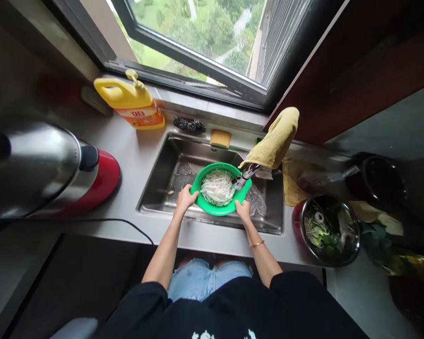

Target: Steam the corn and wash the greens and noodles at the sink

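A green colander full of white bean sprouts is held over the steel sink. My left hand grips its left rim and my right hand grips its near right rim. The faucet, draped with a yellow cloth, ends just above the sprouts at the colander's right side.
A yellow detergent jug, a steel scourer and a yellow sponge sit behind the sink. A steel and red kettle with its cord stands left. A metal bowl of vegetable scraps and a dark pot sit right.
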Motion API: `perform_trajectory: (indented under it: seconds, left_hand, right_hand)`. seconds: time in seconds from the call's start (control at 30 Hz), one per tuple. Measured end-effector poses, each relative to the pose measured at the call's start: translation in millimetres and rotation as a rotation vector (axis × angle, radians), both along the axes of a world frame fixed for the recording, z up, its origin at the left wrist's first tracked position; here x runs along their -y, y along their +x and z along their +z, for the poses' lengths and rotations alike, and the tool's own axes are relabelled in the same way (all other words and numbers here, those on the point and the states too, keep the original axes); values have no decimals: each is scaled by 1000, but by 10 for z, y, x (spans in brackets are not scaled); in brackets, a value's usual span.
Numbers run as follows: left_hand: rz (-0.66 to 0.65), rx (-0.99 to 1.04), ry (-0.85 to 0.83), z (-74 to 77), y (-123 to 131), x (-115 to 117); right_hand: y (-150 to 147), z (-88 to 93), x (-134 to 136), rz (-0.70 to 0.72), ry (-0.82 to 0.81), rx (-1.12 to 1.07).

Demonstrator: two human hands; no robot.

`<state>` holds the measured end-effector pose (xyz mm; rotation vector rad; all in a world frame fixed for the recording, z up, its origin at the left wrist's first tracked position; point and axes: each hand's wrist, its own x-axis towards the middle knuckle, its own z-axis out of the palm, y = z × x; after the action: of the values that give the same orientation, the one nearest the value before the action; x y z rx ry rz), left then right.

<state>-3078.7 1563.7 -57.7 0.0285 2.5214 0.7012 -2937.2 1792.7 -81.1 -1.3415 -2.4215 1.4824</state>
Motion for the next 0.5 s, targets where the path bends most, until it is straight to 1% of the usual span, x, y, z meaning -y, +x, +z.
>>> perform_trajectory:
  seconds: [0.13,0.23,0.37,0.5]
  left_hand:
    - [4,-21,2,65,133,2]
    - [4,7,-17,99,182,-30]
    - [-41,14,0,194,176,-57]
    - [-87,15,24,303,151,-29]
  right_hand:
    - [65,142,14,-33,39,18]
    - [78,240,7,-55,64,27]
    - [128,353,59,-112,101,32]
    - [211,435,172,-174,126,38]
